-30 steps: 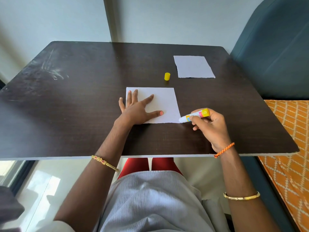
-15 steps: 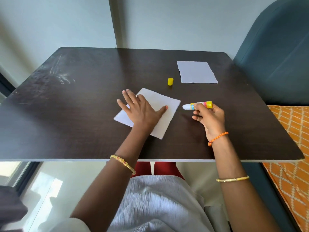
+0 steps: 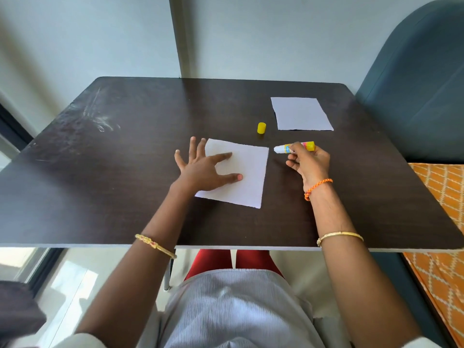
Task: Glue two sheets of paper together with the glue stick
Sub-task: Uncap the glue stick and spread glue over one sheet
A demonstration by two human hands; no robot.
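We have our left hand [image 3: 200,169] spread flat, fingers splayed, pressing on the near white rectangular sheet of paper [image 3: 244,177], which lies slightly skewed in the middle of the dark wood-grain surface [image 3: 100,184]. Our right hand [image 3: 307,163] pinches the white glue stick with the yellow end and coloured label [image 3: 293,148], its pale uncapped tip pointing left and sitting just beside the sheet's far right corner, not quite on the paper. Whether the tip touches the surface we cannot tell.

The small yellow plastic cap [image 3: 261,128] stands on its own a little beyond, and the second white sheet of paper [image 3: 301,114] waits flat near the far right corner, well apart from the first.

So we judge the step in hand to be spreading glue on the near sheet. To do it well, we keep the left palm firm so the paper cannot slide or swivel under the stroke, and we draw the stick away from the holding hand, towards the free edges, never pushing into a loose corner that could buckle. We want light, even strokes reaching the edges and corners, since those tend to lift first. The thumb and forefinger lie well into the paper, so we may need to shift them to reach that patch.
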